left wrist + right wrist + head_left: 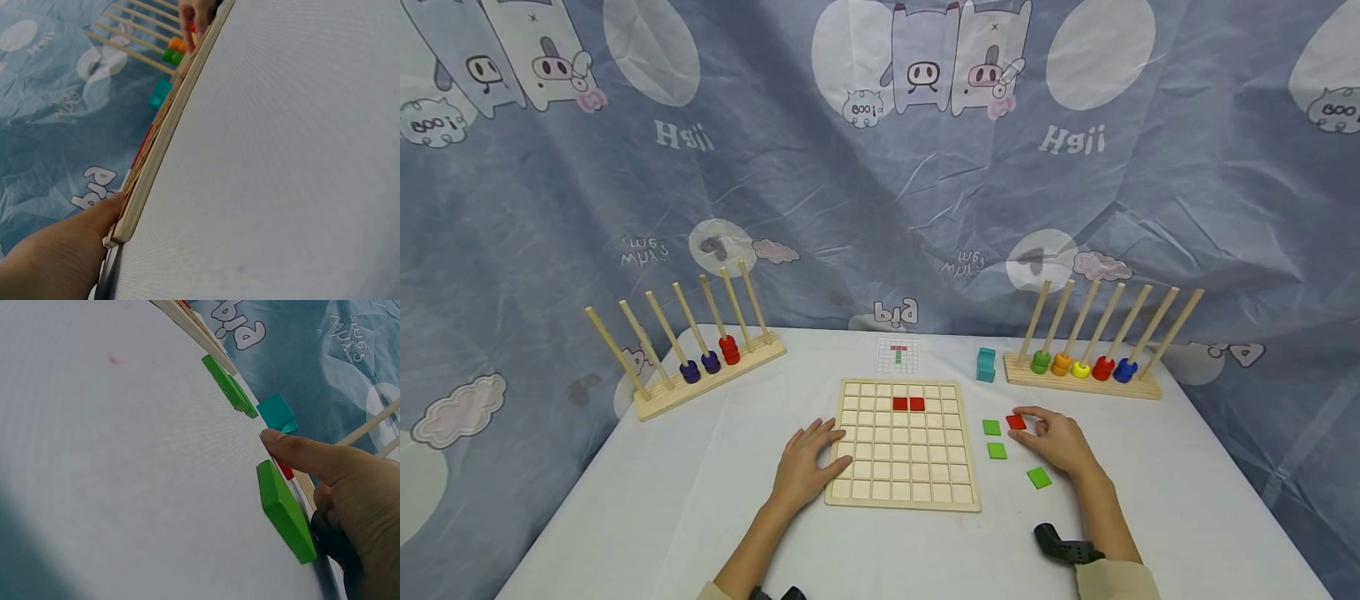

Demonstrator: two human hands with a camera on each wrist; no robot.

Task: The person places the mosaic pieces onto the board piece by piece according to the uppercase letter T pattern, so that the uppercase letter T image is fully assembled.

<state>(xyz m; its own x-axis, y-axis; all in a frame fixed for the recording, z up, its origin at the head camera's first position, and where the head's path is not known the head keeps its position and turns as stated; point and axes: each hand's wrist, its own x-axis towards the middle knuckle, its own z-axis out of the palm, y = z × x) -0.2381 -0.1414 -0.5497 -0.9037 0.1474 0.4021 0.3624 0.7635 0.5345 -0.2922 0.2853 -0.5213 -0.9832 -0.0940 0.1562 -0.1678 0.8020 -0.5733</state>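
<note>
A wooden grid board [902, 505] lies in the middle of the white table, with two red square tiles [908, 404] side by side in its second row. My left hand [803, 471] rests at the board's left edge, fingers spread and thumb over the rim; the left wrist view shows this thumb [106, 211] on the edge. To the board's right, my right hand [1058, 442] pinches a red tile [1016, 422] between thumb and index finger, low over the table. Green tiles [992, 427] lie near it, one close below the hand in the right wrist view [284, 515].
A printed pattern card [898, 367] with a red and green T lies behind the board, beside a teal block [986, 365]. Wooden peg racks with coloured beads stand at back left [711, 382] and back right [1022, 375]. A patterned cloth [850, 208] hangs behind.
</note>
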